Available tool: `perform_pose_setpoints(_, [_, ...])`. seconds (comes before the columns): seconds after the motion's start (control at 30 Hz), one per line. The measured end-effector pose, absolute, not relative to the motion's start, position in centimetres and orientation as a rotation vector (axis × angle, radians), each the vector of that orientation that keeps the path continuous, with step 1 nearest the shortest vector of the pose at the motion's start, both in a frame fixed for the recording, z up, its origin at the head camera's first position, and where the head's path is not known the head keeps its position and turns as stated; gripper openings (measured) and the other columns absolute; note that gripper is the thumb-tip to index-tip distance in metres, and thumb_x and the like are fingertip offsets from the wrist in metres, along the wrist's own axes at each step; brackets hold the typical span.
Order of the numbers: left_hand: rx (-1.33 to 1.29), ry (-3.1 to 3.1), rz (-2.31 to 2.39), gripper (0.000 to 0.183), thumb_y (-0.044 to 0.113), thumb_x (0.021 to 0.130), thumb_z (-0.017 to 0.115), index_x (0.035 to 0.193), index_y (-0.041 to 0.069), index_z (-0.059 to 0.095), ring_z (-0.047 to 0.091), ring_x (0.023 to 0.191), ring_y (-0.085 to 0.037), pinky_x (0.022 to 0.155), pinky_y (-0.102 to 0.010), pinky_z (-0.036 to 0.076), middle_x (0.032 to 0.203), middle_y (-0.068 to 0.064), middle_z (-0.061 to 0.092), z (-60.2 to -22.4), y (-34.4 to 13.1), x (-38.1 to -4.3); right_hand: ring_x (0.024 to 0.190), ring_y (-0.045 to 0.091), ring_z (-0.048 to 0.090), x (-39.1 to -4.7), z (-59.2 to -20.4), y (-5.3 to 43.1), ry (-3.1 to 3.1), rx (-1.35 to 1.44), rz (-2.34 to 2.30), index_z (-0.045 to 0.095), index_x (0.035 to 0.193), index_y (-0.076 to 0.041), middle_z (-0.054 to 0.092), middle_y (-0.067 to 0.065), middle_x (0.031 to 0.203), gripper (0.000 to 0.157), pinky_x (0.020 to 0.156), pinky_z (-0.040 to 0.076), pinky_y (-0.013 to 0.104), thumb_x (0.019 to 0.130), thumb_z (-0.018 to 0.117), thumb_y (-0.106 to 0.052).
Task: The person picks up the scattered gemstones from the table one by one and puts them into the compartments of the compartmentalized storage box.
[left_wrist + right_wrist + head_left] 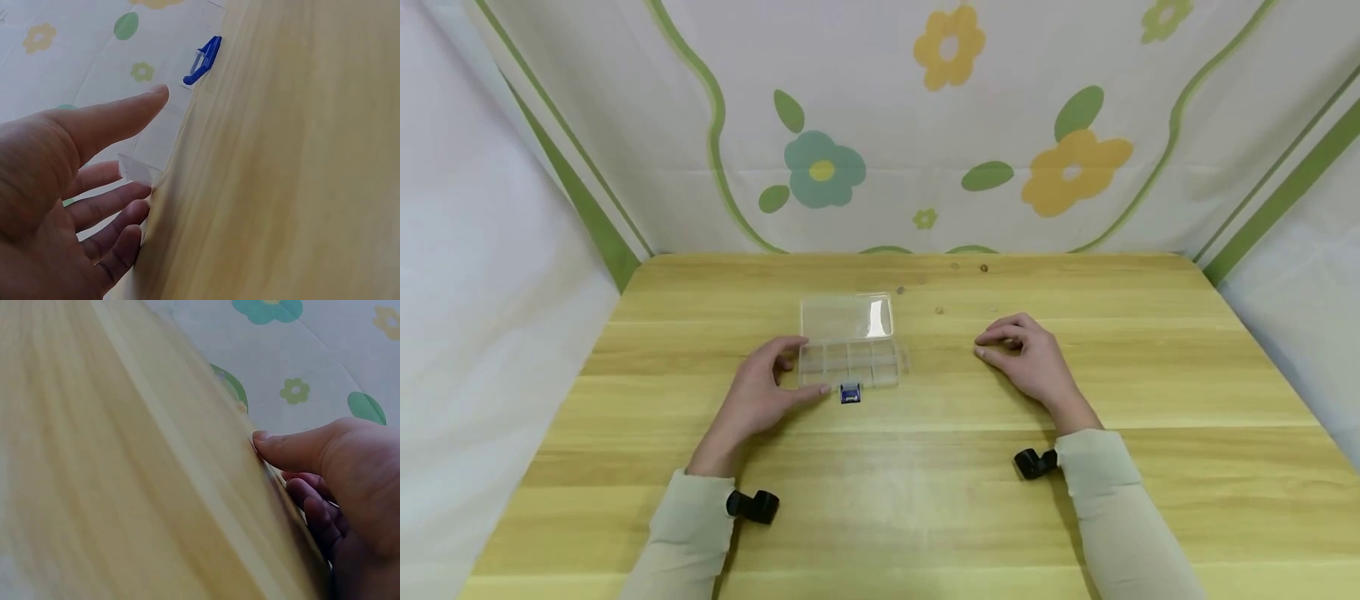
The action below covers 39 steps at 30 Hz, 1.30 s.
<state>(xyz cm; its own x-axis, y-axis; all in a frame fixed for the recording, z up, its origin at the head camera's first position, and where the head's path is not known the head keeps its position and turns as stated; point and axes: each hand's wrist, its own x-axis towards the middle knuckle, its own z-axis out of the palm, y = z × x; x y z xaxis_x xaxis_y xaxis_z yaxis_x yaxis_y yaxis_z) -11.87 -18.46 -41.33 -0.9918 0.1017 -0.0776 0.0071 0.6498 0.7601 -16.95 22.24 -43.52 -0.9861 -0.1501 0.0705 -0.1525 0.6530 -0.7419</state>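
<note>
A flowered cloth (pixel 887 108) hangs behind the wooden counter (pixel 887 500). The left hand (pixel 756 392) holds one end of an open clear box (pixel 848 363), blue clasp (pixel 850 393) in front; well to its right, the right hand (pixel 1030 362) draws its fingertips together, near scattered tiny bits (pixel 984 268). I can't tell whether those fingertips hold anything, nor what the bits are.

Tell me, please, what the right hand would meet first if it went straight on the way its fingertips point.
Probably the clear compartment box, at its nearer end, though depth is unclear.
</note>
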Motion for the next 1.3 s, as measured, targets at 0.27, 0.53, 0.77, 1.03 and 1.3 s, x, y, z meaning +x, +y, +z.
perform_pose_setpoints(0.27, [0.053,2.726,1.294,0.078,0.032,0.087,0.092,0.153,0.013,0.056,0.062,0.122,-0.034,0.102,-0.052,0.052,0.142,-0.016,0.065,-41.9,-18.6,-11.3,0.118,0.029,0.06,-16.8,-44.3,22.1,-2.857,0.284,1.281,0.084,0.11,-0.013,0.064,0.008,0.132,0.019,0.1,0.047,0.044,0.098,0.082,-0.027])
perform_pose_setpoints(0.53, [0.046,2.728,1.329,0.078,0.029,0.087,0.092,0.154,0.013,0.056,0.06,0.123,-0.035,0.105,-0.053,0.051,0.14,-0.017,0.065,-41.9,-18.7,-11.8,0.122,0.03,0.059,-17.5,-44.3,21.8,-2.853,0.272,1.302,0.085,0.106,-0.013,0.063,0.007,0.134,0.015,0.103,0.047,0.047,0.098,0.082,-0.026])
perform_pose_setpoints(0.77, [0.041,2.722,1.341,0.081,0.028,0.087,0.092,0.157,0.013,0.054,0.059,0.127,-0.036,0.109,-0.055,0.05,0.15,-0.015,0.062,-41.6,-18.9,-11.6,0.12,0.028,0.059,-17.7,-44.0,21.4,-2.845,0.281,1.304,0.085,0.105,-0.012,0.064,0.007,0.132,0.016,0.101,0.047,0.045,0.098,0.082,-0.026])
perform_pose_setpoints(1.03, [0.053,2.724,1.346,0.081,0.032,0.086,0.093,0.156,0.015,0.055,0.06,0.127,-0.036,0.109,-0.055,0.05,0.149,-0.014,0.062,-41.7,-18.9,-11.6,0.118,0.027,0.059,-17.5,-43.7,21.7,-2.862,0.25,1.288,0.084,0.105,-0.012,0.065,0.005,0.131,0.019,0.1,0.045,0.043,0.098,0.082,-0.03])
perform_pose_setpoints(1.3, [0.07,2.709,1.373,0.081,0.03,0.085,0.094,0.155,0.016,0.056,0.06,0.128,-0.035,0.109,-0.054,0.05,0.149,-0.013,0.062,-41.6,-18.4,-11.7,0.121,0.028,0.058,-17.1,-43.3,22.3,-2.879,0.229,1.282,0.084,0.109,-0.013,0.064,0.006,0.133,0.025,0.101,0.045,0.043,0.099,0.08,-0.035])
